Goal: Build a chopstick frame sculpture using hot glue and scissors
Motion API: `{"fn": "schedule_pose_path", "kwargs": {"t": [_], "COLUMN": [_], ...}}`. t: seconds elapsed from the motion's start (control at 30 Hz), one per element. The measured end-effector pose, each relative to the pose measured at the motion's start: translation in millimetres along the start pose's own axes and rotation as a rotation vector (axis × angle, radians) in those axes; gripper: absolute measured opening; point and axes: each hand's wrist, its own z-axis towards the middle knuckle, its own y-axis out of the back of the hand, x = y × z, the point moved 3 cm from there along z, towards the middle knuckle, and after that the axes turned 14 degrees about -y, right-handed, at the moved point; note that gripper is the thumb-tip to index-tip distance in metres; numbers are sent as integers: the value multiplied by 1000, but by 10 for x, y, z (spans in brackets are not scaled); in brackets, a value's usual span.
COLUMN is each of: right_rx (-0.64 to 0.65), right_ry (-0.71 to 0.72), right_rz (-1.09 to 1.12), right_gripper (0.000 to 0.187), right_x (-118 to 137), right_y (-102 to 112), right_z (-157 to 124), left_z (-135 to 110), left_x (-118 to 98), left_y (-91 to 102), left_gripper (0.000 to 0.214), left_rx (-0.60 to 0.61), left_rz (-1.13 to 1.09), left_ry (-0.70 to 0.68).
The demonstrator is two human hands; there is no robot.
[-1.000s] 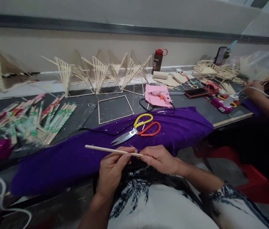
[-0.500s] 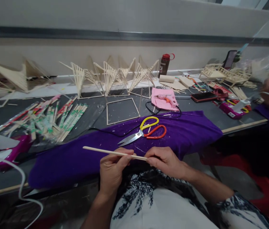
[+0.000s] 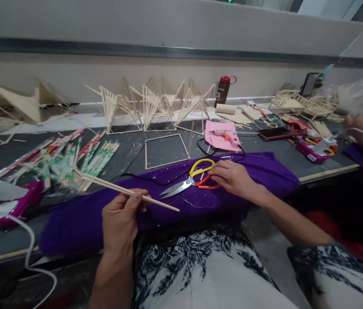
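My left hand is closed around a pair of wooden chopsticks, held slantwise over the purple cloth. Their far ends reach over the wrapped chopsticks on the left. My right hand is on the scissors, its fingers bent together at the red handle loop. These scissors lie on the cloth with blades pointing left; the other loop is yellow. Part of the red loop is hidden behind my fingers. Just beyond the cloth is a square frame of thin sticks.
Wrapped chopsticks lie on the left. Stick models stand along the wall beside a bottle. A glue gun rests on pink material. A phone lies farther right, near another person's hand.
My right hand has let go of the stick end and moved up and right to the scissors. My left hand has shifted left, and two sticks now show in it.
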Motion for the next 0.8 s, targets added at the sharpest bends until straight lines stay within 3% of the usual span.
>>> {"fn": "schedule_pose_path", "kwargs": {"t": [0.13, 0.4, 0.53, 0.8], "right_rx": [139, 289, 248, 136], "right_ry": [44, 123, 155, 29], "right_rz": [-114, -303, -345, -389], "right_gripper": [22, 25, 24, 20], "right_x": [5, 22, -21, -303], "right_y": [-110, -169, -123, 194], "right_z": [128, 230, 141, -226], "left_z": [87, 149, 132, 111], "left_x": [62, 130, 130, 110], "left_y": [29, 28, 16, -13], "left_gripper": [20, 23, 21, 20], "left_rx": [28, 73, 57, 72], "left_rz": [147, 170, 165, 156], "left_ry": [-33, 11, 2, 3]}}
